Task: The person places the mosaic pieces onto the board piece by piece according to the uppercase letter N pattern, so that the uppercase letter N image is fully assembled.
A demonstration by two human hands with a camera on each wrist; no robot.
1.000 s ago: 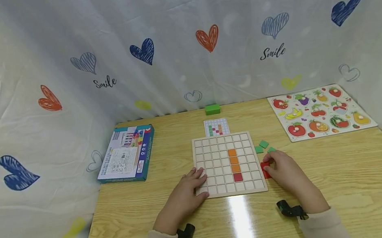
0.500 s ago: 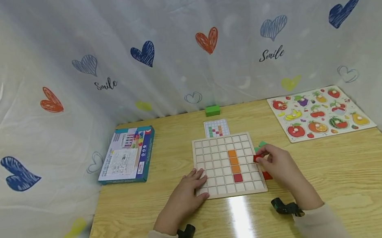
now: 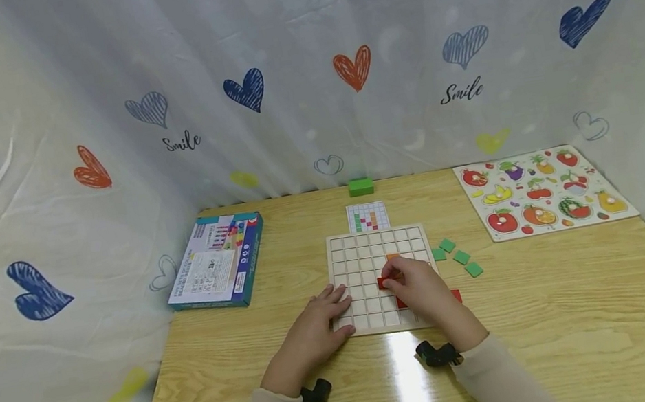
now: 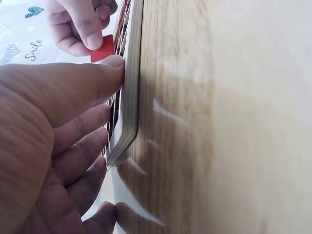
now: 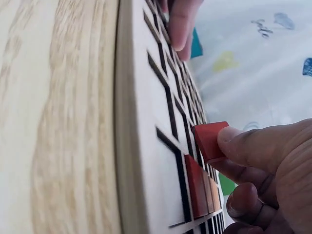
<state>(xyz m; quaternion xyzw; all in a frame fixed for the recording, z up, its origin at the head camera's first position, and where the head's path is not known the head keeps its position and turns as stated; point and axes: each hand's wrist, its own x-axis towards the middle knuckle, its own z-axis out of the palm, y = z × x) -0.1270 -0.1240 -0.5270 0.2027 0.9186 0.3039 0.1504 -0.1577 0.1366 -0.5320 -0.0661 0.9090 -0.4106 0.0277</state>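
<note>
My right hand [image 3: 426, 286] pinches a red square tile [image 3: 381, 283] between thumb and fingertips. In the right wrist view the held tile [image 5: 210, 140] is tilted, close over the wooden grid board [image 5: 146, 97]. Below it a red tile [image 5: 196, 187] sits in a cell, with orange tiles lined up behind it. In the head view one orange tile [image 3: 392, 256] shows; the right hand hides the others. My left hand [image 3: 315, 320] rests on the board's left edge with fingers spread, its thumb [image 4: 105, 73] at the near rim.
Several green tiles [image 3: 461, 257] and a red tile [image 3: 456, 295] lie right of the board. Behind it are a pattern card [image 3: 367, 216] and a green block [image 3: 361, 187]. A boxed set [image 3: 215, 262] lies at left, a fruit puzzle [image 3: 546, 192] at back right.
My right hand has picked up a red tile beside the board and carried it left over the grid, next to the orange column. The left hand stays where it was.
</note>
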